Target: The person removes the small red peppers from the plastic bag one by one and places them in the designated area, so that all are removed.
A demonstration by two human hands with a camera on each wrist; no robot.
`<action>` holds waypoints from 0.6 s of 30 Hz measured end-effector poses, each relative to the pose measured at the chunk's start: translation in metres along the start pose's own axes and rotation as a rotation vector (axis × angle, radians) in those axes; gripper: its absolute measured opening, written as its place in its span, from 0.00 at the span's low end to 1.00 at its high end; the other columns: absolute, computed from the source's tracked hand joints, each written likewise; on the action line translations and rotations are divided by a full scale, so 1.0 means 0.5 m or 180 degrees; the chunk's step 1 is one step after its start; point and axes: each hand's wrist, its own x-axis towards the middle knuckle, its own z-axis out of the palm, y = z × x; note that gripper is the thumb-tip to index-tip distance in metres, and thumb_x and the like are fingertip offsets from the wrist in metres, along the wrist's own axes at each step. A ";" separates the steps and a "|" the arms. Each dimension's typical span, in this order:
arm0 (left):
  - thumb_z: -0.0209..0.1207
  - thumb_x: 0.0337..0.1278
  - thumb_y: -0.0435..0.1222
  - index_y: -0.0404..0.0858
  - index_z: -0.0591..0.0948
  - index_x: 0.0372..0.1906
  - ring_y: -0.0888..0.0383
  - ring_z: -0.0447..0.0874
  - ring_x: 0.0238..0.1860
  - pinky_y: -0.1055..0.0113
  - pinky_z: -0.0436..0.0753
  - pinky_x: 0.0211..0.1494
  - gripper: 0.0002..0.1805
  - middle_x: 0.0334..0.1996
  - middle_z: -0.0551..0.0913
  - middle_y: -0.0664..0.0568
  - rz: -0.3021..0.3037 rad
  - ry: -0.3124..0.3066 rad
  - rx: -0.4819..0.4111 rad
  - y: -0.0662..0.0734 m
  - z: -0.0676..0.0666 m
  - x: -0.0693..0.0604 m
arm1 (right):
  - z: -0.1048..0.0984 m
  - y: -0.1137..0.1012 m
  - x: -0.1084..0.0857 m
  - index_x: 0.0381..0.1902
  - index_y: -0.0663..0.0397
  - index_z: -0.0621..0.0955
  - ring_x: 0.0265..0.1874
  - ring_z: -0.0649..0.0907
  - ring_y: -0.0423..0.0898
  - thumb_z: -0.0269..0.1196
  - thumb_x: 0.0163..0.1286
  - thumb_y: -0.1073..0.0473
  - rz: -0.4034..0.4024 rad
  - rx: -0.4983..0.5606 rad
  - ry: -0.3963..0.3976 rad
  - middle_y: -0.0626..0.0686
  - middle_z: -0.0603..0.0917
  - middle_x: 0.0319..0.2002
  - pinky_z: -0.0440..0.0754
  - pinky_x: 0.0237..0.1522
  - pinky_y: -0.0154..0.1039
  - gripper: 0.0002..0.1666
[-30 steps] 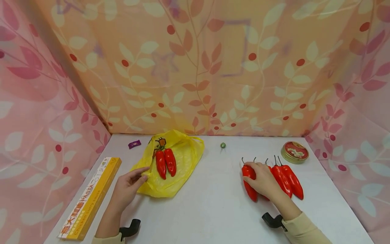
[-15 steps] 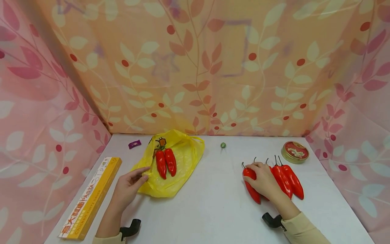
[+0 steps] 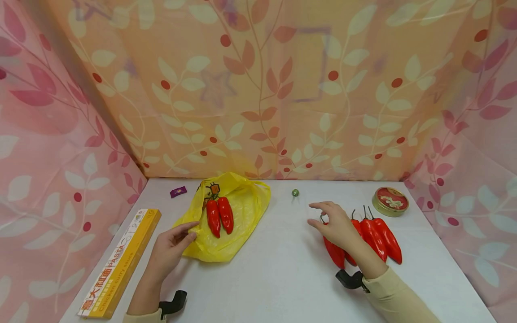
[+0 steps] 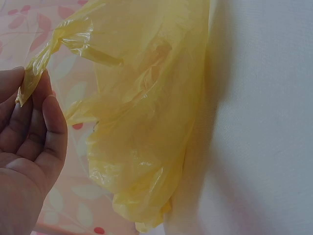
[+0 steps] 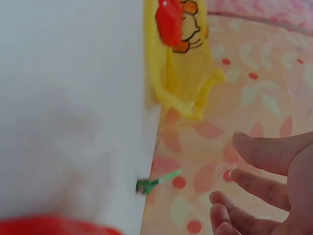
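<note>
My left hand [image 3: 167, 251] pinches the near left edge of a yellow plastic bag [image 3: 246, 224] between thumb and fingers; the left wrist view shows the pinched plastic [image 4: 36, 76]. Two red chili peppers [image 3: 213, 217] lie side by side on the bag. On the right, my right hand [image 3: 338, 226] hovers with fingers spread and nothing between them. Beneath it and partly hidden lies a red pepper [image 3: 334, 253] in a row with several others [image 3: 373, 240], stems pointing away. A blurred red pepper [image 5: 54, 226] edges into the right wrist view.
A long yellow pasta box [image 3: 121, 264] lies at the left. Behind it sits a purple wrapped candy [image 3: 178, 192]. A green lollipop [image 3: 295, 192] lies at the back, and a round red-topped tin [image 3: 391, 201] stands behind the peppers. Patterned cloth walls enclose the white table.
My right hand has let go of the leftmost pepper, opened its fingers and moved slightly up and left. That pepper first shifted a little within the row. My left hand stays put on the bag.
</note>
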 end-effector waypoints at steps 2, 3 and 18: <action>0.62 0.69 0.44 0.44 0.83 0.61 0.56 0.76 0.45 0.78 0.81 0.47 0.20 0.46 0.84 0.48 0.0002 0.0005 0.0003 -0.001 0.000 -0.001 | 0.007 -0.024 0.016 0.64 0.48 0.79 0.52 0.81 0.56 0.71 0.66 0.49 -0.0065 0.0127 -0.0042 0.57 0.81 0.60 0.84 0.47 0.52 0.30; 0.62 0.69 0.44 0.44 0.83 0.61 0.56 0.76 0.45 0.78 0.81 0.46 0.19 0.46 0.84 0.48 0.0008 0.0002 0.0002 -0.001 0.000 -0.001 | 0.011 -0.035 0.024 0.65 0.48 0.79 0.52 0.81 0.55 0.71 0.66 0.49 -0.0102 0.0172 -0.0063 0.56 0.82 0.59 0.84 0.47 0.52 0.30; 0.61 0.69 0.45 0.46 0.83 0.61 0.54 0.76 0.46 0.78 0.81 0.48 0.19 0.51 0.84 0.49 -0.0006 0.0004 0.0026 -0.008 0.003 0.001 | 0.107 -0.131 0.134 0.65 0.50 0.79 0.50 0.83 0.50 0.69 0.68 0.50 -0.0307 0.0887 -0.0430 0.55 0.85 0.56 0.85 0.49 0.46 0.30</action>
